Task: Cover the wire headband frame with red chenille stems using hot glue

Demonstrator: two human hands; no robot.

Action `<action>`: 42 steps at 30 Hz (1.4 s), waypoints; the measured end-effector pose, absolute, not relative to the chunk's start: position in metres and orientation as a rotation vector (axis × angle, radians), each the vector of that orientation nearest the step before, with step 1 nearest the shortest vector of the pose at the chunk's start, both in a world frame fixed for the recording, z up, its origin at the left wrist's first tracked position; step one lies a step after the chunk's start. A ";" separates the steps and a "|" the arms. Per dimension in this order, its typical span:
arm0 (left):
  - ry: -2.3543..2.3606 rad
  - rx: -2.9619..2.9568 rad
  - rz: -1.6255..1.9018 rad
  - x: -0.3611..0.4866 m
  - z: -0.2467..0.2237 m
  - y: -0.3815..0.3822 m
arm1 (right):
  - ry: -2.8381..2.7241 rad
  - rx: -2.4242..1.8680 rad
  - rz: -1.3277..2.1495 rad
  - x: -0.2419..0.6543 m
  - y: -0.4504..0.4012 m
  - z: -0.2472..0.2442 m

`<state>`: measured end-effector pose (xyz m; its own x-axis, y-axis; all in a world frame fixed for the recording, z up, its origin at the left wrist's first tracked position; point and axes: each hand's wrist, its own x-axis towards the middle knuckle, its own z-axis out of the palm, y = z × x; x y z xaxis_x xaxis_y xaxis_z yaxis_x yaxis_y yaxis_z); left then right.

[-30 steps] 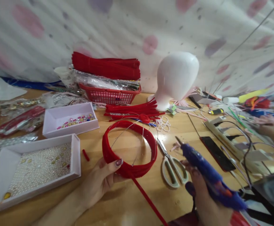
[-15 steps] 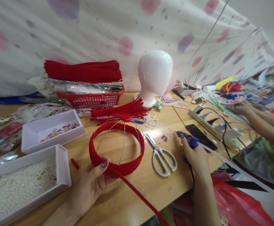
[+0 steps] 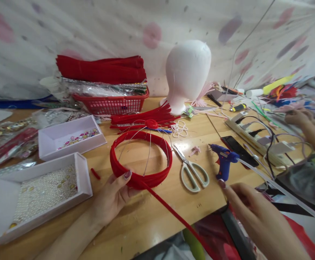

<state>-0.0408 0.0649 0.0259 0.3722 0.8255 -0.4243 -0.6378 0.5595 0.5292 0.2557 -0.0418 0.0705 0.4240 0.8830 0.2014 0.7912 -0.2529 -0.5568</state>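
Note:
My left hand is closed on the near-left rim of a round headpiece frame, its thumb on top. Red fuzzy chenille stems wrap the band. Thin bare wires arch over it to a red coil at the top. From the band's front a loose red chenille stem trails toward the table edge. A blue hot glue gun lies on the table with a clear glue stick in its back. Just below its handle is my right hand, fingers loosely bent and apart, holding nothing; the thumb tip is at the handle's end.
Scissors lie between frame and glue gun. White boxes of beads stand left. Behind are a red basket, a bundle of chenille stems and a white foam head. A power strip, phone and another person's hands are right.
My right hand has let go of the glue gun, leaving it on the table, and moved down and right. My left hand keeps hold of the headpiece frame. The view has shifted slightly.

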 end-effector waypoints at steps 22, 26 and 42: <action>0.757 0.360 0.964 -0.038 0.027 0.063 | -1.677 -1.715 0.824 0.191 0.004 0.080; 0.772 0.368 0.958 -0.040 0.026 0.064 | -1.669 -1.760 0.781 0.195 0.022 0.079; 0.667 0.223 0.977 -0.041 0.020 0.072 | -1.970 -1.268 0.535 0.204 0.060 0.078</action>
